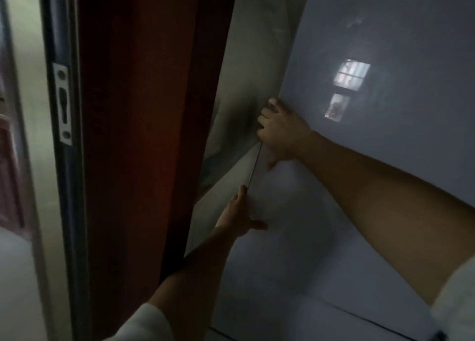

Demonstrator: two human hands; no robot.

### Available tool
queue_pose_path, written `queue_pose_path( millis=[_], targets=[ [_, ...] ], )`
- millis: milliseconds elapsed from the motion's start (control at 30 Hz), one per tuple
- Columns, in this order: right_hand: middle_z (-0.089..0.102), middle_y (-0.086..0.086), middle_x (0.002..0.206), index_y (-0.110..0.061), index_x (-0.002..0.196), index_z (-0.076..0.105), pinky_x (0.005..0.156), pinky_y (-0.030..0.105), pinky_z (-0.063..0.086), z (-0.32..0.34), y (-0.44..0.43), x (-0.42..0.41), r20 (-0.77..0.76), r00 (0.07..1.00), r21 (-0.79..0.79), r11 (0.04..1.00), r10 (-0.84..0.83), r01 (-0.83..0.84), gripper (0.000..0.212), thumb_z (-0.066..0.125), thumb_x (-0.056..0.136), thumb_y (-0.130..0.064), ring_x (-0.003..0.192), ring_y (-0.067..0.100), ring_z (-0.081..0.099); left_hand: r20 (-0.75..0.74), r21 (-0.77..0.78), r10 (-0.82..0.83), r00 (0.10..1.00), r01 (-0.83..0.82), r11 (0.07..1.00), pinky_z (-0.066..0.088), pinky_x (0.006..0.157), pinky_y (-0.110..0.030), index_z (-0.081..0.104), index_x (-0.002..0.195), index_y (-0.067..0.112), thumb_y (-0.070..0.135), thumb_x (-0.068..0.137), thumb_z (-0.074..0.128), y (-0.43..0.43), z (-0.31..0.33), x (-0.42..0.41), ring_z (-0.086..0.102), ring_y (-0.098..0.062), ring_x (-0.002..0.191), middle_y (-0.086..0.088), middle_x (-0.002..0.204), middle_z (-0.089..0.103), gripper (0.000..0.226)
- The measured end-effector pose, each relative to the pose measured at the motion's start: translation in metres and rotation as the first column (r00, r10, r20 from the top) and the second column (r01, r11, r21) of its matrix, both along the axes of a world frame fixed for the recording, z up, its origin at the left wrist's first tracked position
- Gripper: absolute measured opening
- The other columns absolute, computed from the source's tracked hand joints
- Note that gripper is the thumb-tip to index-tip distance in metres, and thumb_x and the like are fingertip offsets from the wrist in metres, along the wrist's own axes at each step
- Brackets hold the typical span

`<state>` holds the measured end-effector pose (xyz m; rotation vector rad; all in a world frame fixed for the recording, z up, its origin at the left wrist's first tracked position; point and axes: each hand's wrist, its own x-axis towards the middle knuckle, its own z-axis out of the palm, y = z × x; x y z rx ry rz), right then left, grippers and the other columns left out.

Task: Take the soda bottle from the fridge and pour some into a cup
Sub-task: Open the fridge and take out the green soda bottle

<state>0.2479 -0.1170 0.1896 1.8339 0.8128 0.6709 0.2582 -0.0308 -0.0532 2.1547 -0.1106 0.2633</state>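
A glossy pale grey fridge door (372, 148) fills the right half of the head view, with a window reflected in it. My right hand (280, 127) curls its fingers around the door's left edge, thumb pointing down. Lower on the same edge, my left hand (239, 217) presses flat with fingers over the edge and thumb spread on the door face. The door looks closed or barely cracked. The fridge's inside is hidden. No soda bottle or cup is in view.
A dark red-brown wooden door (144, 135) stands close on the left of the fridge, its metal latch plate (63, 104) on the edge. A pale wall (244, 58) shows in the narrow gap between. A seam (359, 315) crosses the fridge front lower down.
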Motion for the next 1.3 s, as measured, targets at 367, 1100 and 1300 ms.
queue_pose_path(
  millis=[367, 1100, 1300],
  targets=[
    [0.067, 0.013, 0.099, -0.009, 0.09, 0.074, 0.106, 0.049, 0.022, -0.005, -0.005, -0.102, -0.068, 0.987, 0.069, 0.988, 0.143, -0.139, 0.093, 0.062, 0.044, -0.089, 0.098, 0.033, 0.061, 0.123, -0.019, 0.04, 0.992, -0.038, 0.999, 0.049, 0.095, -0.046, 0.034, 0.141, 0.007, 0.051, 0.056, 0.089, 0.0, -0.013, -0.114, 0.052, -0.028, 0.124, -0.008, 0.138, 0.05, 0.11],
    [0.048, 0.012, 0.137, -0.016, 0.133, 0.053, 0.12, 0.044, 0.008, -0.019, -0.167, -0.467, 0.021, 0.996, 0.31, 0.947, -0.09, 0.079, 0.102, 0.086, 0.045, -0.056, 0.131, 0.033, 0.037, 0.472, 0.423, -0.267, 0.84, 0.05, 0.905, 0.049, 0.083, -0.039, 0.05, 0.106, 0.024, 0.076, 0.085, 0.04, -0.077, 0.037, -0.417, 0.059, -0.02, 0.094, 0.003, 0.102, 0.06, 0.057],
    [0.02, 0.015, 0.159, -0.021, 0.149, 0.035, 0.121, 0.048, -0.001, -0.025, -0.205, -0.529, 0.01, 0.954, 0.362, 0.89, -0.3, 0.276, 0.12, 0.092, 0.046, -0.045, 0.147, 0.039, 0.013, 0.222, 0.225, -0.552, 0.804, 0.508, 0.831, 0.047, 0.097, -0.052, 0.028, 0.135, 0.027, 0.059, 0.071, 0.077, -0.134, 0.096, -0.427, 0.053, -0.034, 0.124, -0.009, 0.135, 0.047, 0.087]
  ],
)
